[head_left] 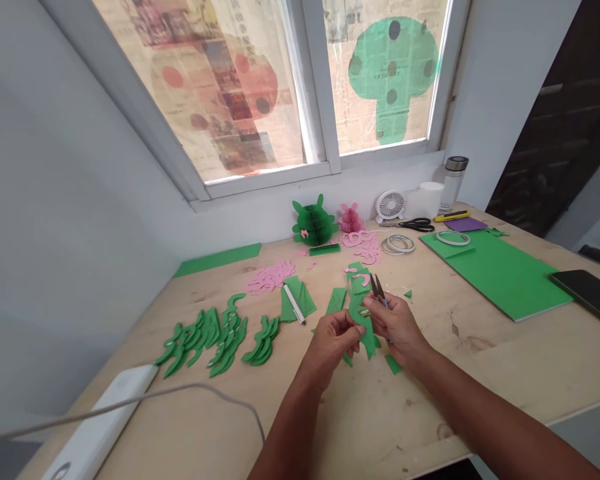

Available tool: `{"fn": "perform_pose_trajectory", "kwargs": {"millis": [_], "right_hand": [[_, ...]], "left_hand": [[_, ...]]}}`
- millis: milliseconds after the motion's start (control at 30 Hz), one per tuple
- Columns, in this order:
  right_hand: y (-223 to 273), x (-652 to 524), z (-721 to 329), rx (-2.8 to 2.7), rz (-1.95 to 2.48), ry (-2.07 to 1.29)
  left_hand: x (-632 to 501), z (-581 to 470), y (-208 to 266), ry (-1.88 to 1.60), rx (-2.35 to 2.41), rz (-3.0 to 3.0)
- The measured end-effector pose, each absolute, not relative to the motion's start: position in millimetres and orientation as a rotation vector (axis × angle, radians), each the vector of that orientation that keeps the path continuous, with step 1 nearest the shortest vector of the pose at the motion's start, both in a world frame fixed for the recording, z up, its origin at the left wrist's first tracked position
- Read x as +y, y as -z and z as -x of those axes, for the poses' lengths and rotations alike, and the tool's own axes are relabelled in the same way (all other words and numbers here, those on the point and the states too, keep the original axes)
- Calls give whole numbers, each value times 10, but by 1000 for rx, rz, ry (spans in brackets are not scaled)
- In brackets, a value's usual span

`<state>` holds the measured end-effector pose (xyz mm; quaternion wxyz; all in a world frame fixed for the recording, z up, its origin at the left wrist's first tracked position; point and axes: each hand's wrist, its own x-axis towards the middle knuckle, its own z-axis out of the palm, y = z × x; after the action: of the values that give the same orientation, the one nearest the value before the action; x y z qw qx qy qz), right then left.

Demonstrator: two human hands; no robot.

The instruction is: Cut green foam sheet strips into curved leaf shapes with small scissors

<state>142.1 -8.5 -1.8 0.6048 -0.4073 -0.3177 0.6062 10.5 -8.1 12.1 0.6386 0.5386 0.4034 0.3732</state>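
My left hand (336, 340) pinches a green paper cutout (366, 333) with a curved, notched outline. In my right hand (397, 328) is a small pair of scissors (377, 290), dark blades pointing up and away, a bit of blue handle showing between the fingers. The right fingertips also meet the cutout's upper edge; whether they grip it I cannot tell. Green paper scraps (393, 364) lie under and around both hands. Just beyond them rest more green pieces and a pink curved cutout (362, 280).
Stacks of curved green cutouts (225, 343) lie left, near a white marker (294, 303) and pink cutouts (273, 277). Behind stand a green paper honeycomb figure (316, 223) and a small fan (390, 205). At right are black-handled scissors (420, 225), green sheets (505, 280) and a phone (590, 293).
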Motion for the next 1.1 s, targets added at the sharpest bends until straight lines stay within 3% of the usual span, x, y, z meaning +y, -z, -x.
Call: {"fn": "perform_pose_trajectory", "kwargs": {"millis": [367, 1100], "right_hand": [[14, -88, -1400, -905, 1082, -1309], [-10, -135, -1417, -1153, 1110, -1186]], "left_hand": [[-33, -88, -115, -1059, 969, -1038], [2, -45, -124, -1142, 1098, -1111]]}}
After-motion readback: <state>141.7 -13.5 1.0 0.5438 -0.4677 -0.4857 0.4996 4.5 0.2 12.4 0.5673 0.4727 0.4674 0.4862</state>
